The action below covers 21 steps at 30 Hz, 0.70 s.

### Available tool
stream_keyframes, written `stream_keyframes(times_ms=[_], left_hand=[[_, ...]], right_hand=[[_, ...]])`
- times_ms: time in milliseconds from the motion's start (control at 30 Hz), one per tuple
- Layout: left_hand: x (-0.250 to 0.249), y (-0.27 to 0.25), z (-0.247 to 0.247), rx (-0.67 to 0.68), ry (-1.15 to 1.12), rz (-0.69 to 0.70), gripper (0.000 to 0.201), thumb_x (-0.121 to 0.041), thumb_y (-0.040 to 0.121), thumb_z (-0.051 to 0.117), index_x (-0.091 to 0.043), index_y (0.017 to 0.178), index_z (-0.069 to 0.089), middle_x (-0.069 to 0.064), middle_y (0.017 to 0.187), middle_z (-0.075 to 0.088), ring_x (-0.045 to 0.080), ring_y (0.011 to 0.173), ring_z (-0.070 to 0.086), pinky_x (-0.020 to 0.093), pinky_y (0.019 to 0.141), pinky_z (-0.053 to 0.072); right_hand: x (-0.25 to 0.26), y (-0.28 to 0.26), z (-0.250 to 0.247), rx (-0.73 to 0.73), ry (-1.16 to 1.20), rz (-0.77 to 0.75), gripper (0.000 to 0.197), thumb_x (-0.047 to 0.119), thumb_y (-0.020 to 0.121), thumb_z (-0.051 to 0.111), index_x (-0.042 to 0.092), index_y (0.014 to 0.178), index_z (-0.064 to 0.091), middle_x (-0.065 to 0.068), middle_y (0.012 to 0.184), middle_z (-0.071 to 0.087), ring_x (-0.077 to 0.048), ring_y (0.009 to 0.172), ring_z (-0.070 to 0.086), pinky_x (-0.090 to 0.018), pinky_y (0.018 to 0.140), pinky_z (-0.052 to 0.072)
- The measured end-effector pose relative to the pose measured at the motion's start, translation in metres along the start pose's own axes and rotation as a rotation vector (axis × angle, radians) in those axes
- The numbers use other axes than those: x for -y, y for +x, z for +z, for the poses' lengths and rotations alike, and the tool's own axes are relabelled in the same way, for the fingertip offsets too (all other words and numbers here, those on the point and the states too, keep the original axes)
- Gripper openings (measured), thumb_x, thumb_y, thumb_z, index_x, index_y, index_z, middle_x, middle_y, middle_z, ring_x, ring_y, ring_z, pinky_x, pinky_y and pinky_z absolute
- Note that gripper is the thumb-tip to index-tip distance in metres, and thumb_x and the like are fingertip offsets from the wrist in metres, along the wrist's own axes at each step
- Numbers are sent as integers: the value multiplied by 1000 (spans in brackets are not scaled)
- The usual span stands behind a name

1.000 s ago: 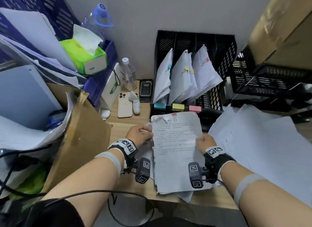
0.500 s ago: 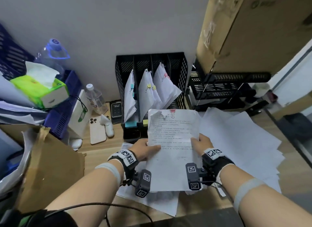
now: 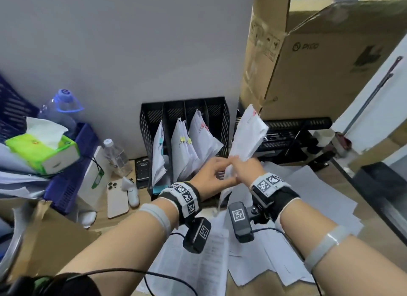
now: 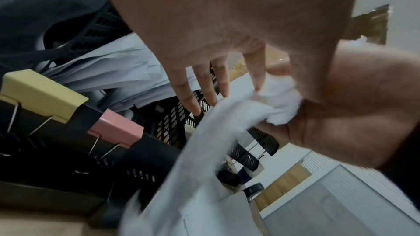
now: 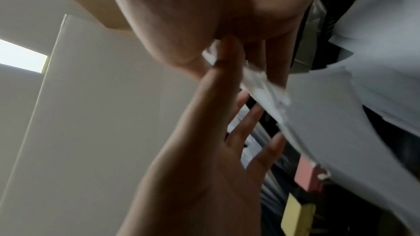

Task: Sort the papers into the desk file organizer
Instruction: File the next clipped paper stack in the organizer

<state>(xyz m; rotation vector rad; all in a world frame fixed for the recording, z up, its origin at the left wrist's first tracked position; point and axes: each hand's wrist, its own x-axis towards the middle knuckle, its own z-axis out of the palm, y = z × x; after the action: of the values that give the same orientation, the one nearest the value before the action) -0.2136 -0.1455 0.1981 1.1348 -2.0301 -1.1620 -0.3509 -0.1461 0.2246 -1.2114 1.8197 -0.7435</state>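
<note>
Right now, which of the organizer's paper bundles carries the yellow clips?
The middle bundle in the black file organizer. The left bundle has teal clips, the right bundle a pink one.

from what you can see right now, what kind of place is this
Most likely a cluttered office desk or storeroom corner. A black file organizer with clipped papers stands against the wall, loose sheets cover the wooden desk, and a large cardboard box sits on a black tray rack. The right hand holds a paper bundle.

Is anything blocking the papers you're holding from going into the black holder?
Nothing stands between the held bundle and the organizer. The right hand grips it up beside the organizer's right side. Three slots already hold clipped papers, though with room left.
</note>
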Motion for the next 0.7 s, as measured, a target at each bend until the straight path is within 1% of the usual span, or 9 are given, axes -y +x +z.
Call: stream_keyframes(times_ms=[67,100,133,200,267,400,467,567,700], left_hand=[[-6,6,-8,-24,-89,-34,39,-30,93,69,-33,131,61,-5,120,58,-3,109,59,14,93,50],[-7,11,-13,-77,-93,-62,37,-29,95,66,-32,131,60,-4,115,57,-5,102,62,9,87,51],[-4,20,-16,-151,-32,-82,39,-29,97,63,-33,134,56,-2,112,56,-5,92,63,10,86,52],[4,41,-25,-217,271,-151,59,-33,96,60,-41,150,37,4,120,48,3,80,60,29,93,55],[12,60,-32,-169,520,-259,69,-33,95,56,-44,155,22,10,131,40,19,86,61,38,90,55],[24,75,-37,-162,726,-432,54,-40,94,54,-33,145,36,15,142,29,38,114,56,46,93,52],[30,76,-40,-219,729,-490,48,-45,93,54,-25,134,39,15,138,32,40,109,58,46,89,53],[36,74,-50,-271,740,-536,51,-46,93,54,-16,132,39,14,127,47,38,103,63,44,80,53],[46,66,-64,-282,720,-516,39,-13,90,52,-12,127,40,16,101,64,37,85,63,43,66,50]], right_hand=[[-1,11,-15,-86,74,25,36,21,94,51,0,122,59,-17,125,63,-34,115,58,-33,96,46],[1,13,-20,-92,62,26,35,17,94,50,0,124,58,-17,127,61,-35,118,56,-32,95,44],[0,15,-24,-85,32,15,32,15,94,48,1,122,58,-18,127,61,-37,120,55,-31,92,42],[-2,18,-32,-56,11,-17,26,15,94,48,6,116,59,-18,125,61,-37,119,55,-27,87,40],[-1,15,-37,-33,47,-39,31,16,94,49,7,123,58,-14,126,61,-34,119,55,-24,88,38],[5,18,-43,23,34,-107,33,17,95,49,7,127,55,-14,126,60,-33,118,54,-24,88,36],[11,21,-44,66,14,-130,35,17,95,50,8,129,54,-13,126,59,-32,119,54,-24,89,36],[20,29,-41,164,49,-144,38,18,95,53,9,132,52,-9,128,59,-28,121,54,-25,92,38],[39,39,-29,229,56,-157,40,20,94,57,9,133,52,-9,130,60,-27,122,55,-28,99,41]])
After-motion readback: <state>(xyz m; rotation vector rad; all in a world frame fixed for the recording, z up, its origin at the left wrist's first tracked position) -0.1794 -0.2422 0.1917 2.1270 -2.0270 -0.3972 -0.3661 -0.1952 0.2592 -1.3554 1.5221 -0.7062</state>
